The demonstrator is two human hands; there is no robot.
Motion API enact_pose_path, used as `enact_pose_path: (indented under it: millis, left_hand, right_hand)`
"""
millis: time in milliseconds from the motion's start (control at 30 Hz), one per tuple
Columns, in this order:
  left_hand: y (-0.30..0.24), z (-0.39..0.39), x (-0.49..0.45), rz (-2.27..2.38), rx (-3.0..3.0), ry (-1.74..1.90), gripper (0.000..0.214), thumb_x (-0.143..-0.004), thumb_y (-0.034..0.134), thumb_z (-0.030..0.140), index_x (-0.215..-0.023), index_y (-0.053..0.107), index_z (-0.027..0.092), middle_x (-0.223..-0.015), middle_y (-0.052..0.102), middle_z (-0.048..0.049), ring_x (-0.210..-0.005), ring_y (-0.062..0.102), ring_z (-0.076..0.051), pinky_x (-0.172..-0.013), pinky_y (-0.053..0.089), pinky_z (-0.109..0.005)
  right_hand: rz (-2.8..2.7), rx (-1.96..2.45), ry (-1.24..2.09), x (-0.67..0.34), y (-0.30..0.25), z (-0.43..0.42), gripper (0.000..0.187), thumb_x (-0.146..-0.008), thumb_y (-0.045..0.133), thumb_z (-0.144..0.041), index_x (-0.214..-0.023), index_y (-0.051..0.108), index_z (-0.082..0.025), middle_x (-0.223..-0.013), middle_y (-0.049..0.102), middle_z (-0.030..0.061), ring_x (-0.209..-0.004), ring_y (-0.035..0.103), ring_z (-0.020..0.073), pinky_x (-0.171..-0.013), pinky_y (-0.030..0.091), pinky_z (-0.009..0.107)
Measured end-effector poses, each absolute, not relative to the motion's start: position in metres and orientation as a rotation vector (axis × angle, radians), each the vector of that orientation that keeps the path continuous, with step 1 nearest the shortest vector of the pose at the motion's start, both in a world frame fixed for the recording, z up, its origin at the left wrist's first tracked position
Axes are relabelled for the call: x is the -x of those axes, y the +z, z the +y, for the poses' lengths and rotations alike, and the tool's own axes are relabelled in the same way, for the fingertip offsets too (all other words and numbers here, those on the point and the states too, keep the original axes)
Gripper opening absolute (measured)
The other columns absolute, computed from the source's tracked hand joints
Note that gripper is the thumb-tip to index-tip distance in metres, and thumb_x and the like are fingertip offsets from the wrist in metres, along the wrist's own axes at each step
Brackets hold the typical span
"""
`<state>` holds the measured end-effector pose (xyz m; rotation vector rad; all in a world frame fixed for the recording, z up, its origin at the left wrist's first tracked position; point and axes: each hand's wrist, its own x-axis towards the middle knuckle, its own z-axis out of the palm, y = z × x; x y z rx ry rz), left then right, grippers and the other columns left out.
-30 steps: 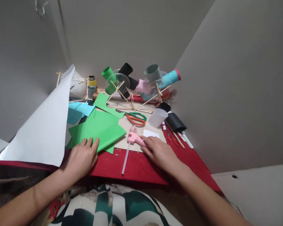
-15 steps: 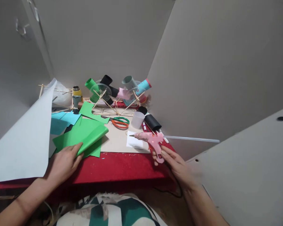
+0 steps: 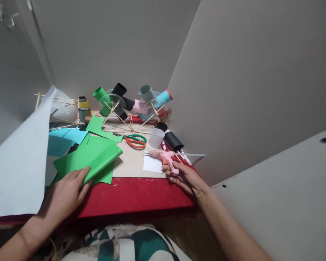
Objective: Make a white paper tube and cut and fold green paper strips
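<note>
My right hand (image 3: 185, 177) is closed round the handle of a pink glue gun (image 3: 163, 156), whose nozzle points left over a small white paper (image 3: 152, 165). A clear glue stick (image 3: 192, 155) juts out of the gun's back to the right. My left hand (image 3: 63, 190) lies flat, fingers stretched, on the near corner of a folded green paper sheet (image 3: 93, 157). Both rest on a red table (image 3: 136, 195) with a beige board (image 3: 130, 161) on it.
Orange and green scissors (image 3: 136, 141) lie behind the papers. A translucent cup (image 3: 156, 137), a black paper roll (image 3: 174, 140), a stick-and-tube model (image 3: 127, 105), blue paper (image 3: 62, 139) and a big white sheet (image 3: 19, 163) at left crowd the table. Grey walls close in.
My right hand picked up the glue gun from the table, swung it to the right, and now has it lower with the nozzle over the white paper. The left hand stays on the green paper.
</note>
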<state>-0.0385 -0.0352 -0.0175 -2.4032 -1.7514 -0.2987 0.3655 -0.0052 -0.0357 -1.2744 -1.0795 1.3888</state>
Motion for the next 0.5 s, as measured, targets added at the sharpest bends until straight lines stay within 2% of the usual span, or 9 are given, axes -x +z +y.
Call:
enact_pose_path:
  millis: [67,133,200,300,400,433,500]
  left_hand:
    - [-0.02,-0.035,0.04,-1.729,2.409,-0.334,0.041,-0.094,0.039,0.029,-0.126,0.059,0.014,-0.112,0.071,-0.013,-0.1,0.067,-0.027,-0.08,0.054,-0.035]
    - [-0.023,-0.036,0.042,-1.699,2.415,-0.365,0.04,-0.093,0.04,0.028,-0.126,0.06,0.014,-0.113,0.07,-0.0126,-0.101,0.067,-0.026,-0.08,0.055,-0.035]
    - [-0.025,-0.036,0.042,-1.662,2.418,-0.401,0.039,-0.092,0.042,0.025,-0.124,0.061,0.014,-0.114,0.07,-0.013,-0.1,0.067,-0.027,-0.079,0.055,-0.036]
    - [-0.026,-0.037,0.041,-1.555,2.394,-0.421,0.04,-0.088,0.043,0.015,-0.123,0.063,0.014,-0.116,0.069,-0.0144,-0.104,0.066,-0.029,-0.083,0.055,-0.039]
    - [-0.021,-0.036,0.039,-1.399,2.349,-0.403,0.046,-0.087,0.04,0.007,-0.126,0.062,0.015,-0.123,0.066,-0.0158,-0.112,0.062,-0.031,-0.09,0.052,-0.043]
    - [-0.019,-0.034,0.038,-1.353,2.348,-0.402,0.047,-0.087,0.04,0.006,-0.128,0.061,0.016,-0.126,0.064,-0.0162,-0.116,0.06,-0.032,-0.092,0.051,-0.044]
    - [-0.015,-0.03,0.035,-1.273,2.382,-0.402,0.049,-0.088,0.042,0.006,-0.134,0.057,0.019,-0.134,0.059,-0.0164,-0.124,0.055,-0.033,-0.099,0.047,-0.046]
  right_hand:
    - [-1.086,1.352,1.366,-0.371,-0.035,0.002,0.03,-0.085,0.061,-0.038,-0.104,0.066,-0.015,-0.081,0.07,0.0094,-0.061,0.063,0.0157,-0.048,0.052,0.025]
    - [-1.097,1.426,1.313,-0.377,-0.035,0.005,0.042,-0.082,0.066,-0.036,-0.119,0.06,-0.017,-0.079,0.071,0.0069,-0.058,0.063,0.0156,-0.046,0.049,0.024]
    - [-1.127,1.482,1.244,-0.382,-0.034,0.005,0.054,-0.079,0.07,-0.036,-0.127,0.057,-0.016,-0.079,0.071,0.0052,-0.06,0.063,0.0163,-0.05,0.05,0.025]
    - [-1.314,1.679,0.922,-0.388,-0.031,-0.001,0.05,-0.078,0.069,-0.043,-0.12,0.065,-0.017,-0.098,0.073,0.01,-0.081,0.067,0.0239,-0.068,0.054,0.034]
    - [-1.548,1.822,0.446,-0.383,-0.024,-0.01,0.05,-0.079,0.063,-0.048,-0.117,0.069,-0.017,-0.117,0.069,0.0157,-0.101,0.064,0.0336,-0.088,0.049,0.047]
    - [-1.576,1.78,0.403,-0.376,-0.02,-0.014,0.049,-0.08,0.061,-0.049,-0.117,0.069,-0.017,-0.12,0.067,0.0156,-0.106,0.063,0.0339,-0.092,0.047,0.048]
    - [-1.587,1.655,0.541,-0.354,-0.012,-0.02,0.045,-0.083,0.058,-0.051,-0.115,0.07,-0.02,-0.12,0.068,0.0127,-0.108,0.063,0.031,-0.093,0.048,0.045]
